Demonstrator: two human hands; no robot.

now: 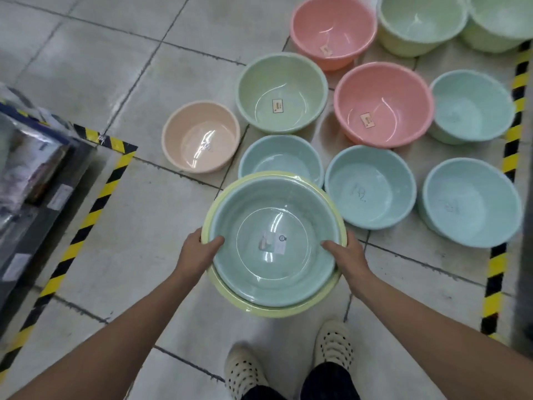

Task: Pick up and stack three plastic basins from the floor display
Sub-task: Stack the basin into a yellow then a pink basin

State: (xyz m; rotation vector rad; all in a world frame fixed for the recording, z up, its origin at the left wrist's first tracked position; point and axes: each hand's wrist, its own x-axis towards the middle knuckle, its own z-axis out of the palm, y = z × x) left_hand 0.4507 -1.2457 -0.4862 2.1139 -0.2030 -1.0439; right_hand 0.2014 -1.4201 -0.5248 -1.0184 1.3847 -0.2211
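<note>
I hold a stack of basins above the floor: a pale blue-green basin [272, 241] nested inside a yellow basin [277, 308], whose rim shows all round it. My left hand [199, 252] grips the stack's left rim, thumb inside. My right hand [347, 256] grips the right rim the same way. A small label sticks to the inner basin's bottom. Whether a third basin lies between the two I cannot tell.
Several basins stand on the tiled floor ahead: peach [200, 137], green [281, 92], pink [383, 103], blue [281, 158] just behind the stack, blue [370, 187]. Yellow-black tape [95, 203] marks a shelf [31, 174] at left and another line [501, 215] at right. My shoes [333, 345] are below.
</note>
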